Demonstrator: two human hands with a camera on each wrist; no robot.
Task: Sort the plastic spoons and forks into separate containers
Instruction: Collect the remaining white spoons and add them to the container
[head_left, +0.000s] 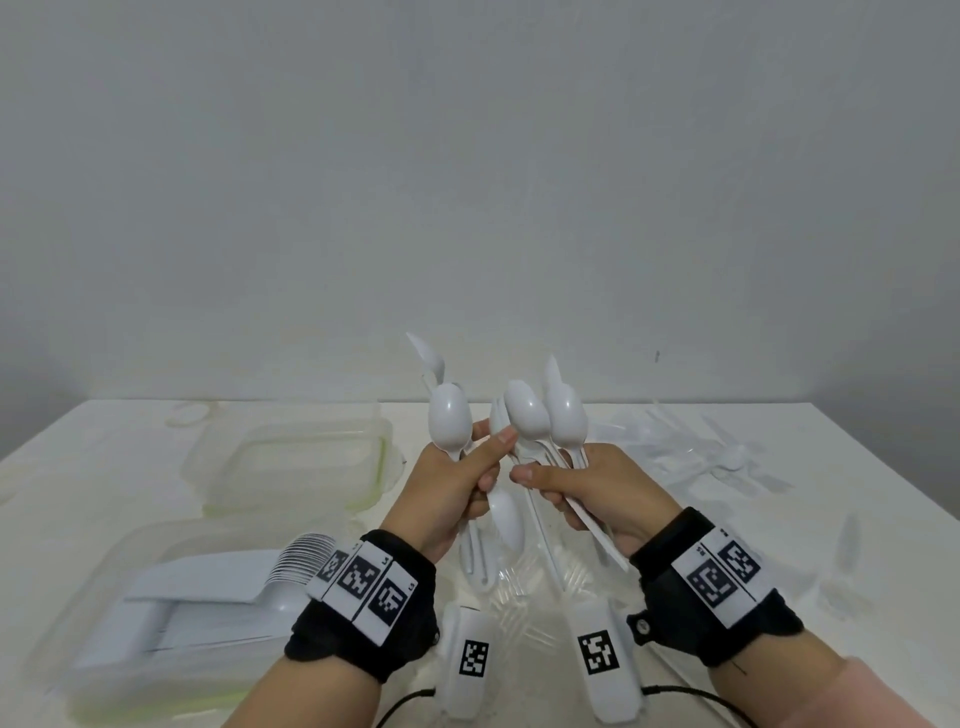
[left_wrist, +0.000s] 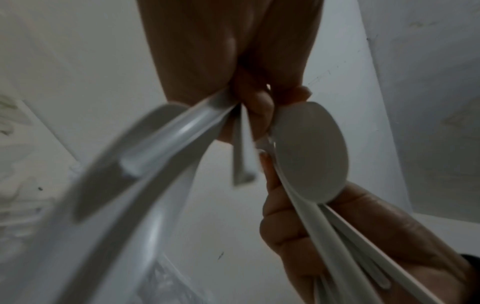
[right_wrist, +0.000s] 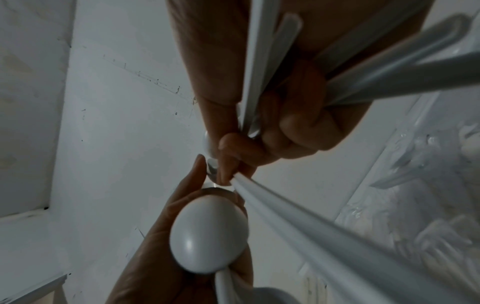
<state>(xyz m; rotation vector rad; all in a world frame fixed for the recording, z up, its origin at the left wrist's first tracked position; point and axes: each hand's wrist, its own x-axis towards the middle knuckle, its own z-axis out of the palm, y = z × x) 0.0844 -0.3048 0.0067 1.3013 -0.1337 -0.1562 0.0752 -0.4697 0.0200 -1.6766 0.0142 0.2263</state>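
Observation:
Both hands are raised over the table, each holding white plastic spoons upright. My left hand (head_left: 480, 460) grips several handles, with one spoon bowl (head_left: 450, 422) above its fingers and another spoon hanging bowl down (head_left: 508, 519). My right hand (head_left: 543, 480) grips a bundle of spoons (head_left: 545, 415) fanned out above it. The two hands' thumbs almost meet. In the left wrist view my left hand's fingers (left_wrist: 259, 115) curl round the handles, beside a spoon bowl (left_wrist: 311, 152) in the right hand (left_wrist: 363, 236). The right wrist view has my right hand (right_wrist: 285, 127) above the left hand's spoon bowl (right_wrist: 207, 236).
Two clear plastic containers stand on the left: the far one (head_left: 291, 457) looks empty, the near one (head_left: 130, 649) holds a stack of white cutlery (head_left: 234, 582). Loose white cutlery (head_left: 727, 452) lies at the back right. Clear wrapping (head_left: 519, 592) lies under the hands.

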